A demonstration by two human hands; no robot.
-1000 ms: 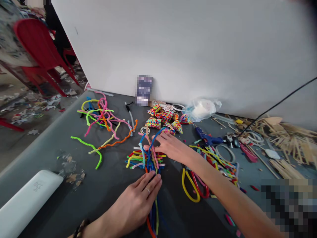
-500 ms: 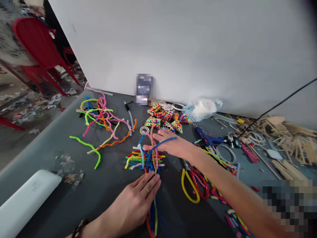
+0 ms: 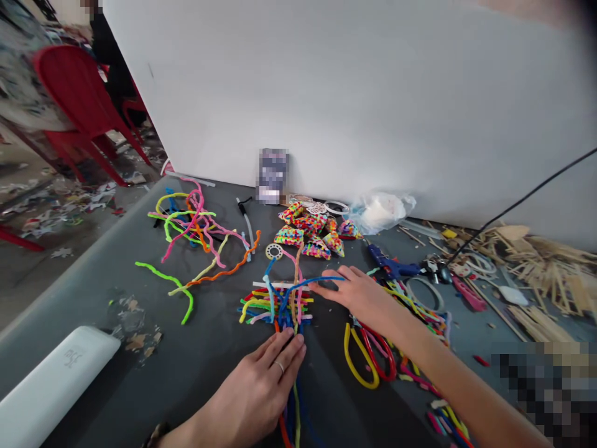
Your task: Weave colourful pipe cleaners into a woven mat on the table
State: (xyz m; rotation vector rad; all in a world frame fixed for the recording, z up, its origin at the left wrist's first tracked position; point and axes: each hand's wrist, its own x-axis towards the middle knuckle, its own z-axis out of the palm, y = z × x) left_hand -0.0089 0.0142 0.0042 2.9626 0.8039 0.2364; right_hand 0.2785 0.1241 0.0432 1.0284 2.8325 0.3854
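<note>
A small woven piece of colourful pipe cleaners (image 3: 255,301) lies on the dark table in front of me. Its lengthwise strands run under my left hand (image 3: 265,382), whose fingers lie flat together and press them onto the table near the weave's lower edge. To the upper right, my right hand (image 3: 361,295) pinches the end of a blue pipe cleaner (image 3: 310,281) and draws it out sideways from the weave. Brown, pink and light blue strands stand up past the top row. A white perforated ring (image 3: 274,251) sits just beyond them.
Loose pipe cleaners (image 3: 200,227) are heaped at the left, near a white power bank (image 3: 60,379). Beaded pouches (image 3: 310,227) lie at the back. On the right are scissors (image 3: 361,358), a blue glue gun (image 3: 390,262), a black cord (image 3: 513,198) and wooden sticks (image 3: 536,255).
My right hand has moved right and slightly toward me, pulling the blue pipe cleaner away from the upright strands. My left hand stays pressed on the lower strands.
</note>
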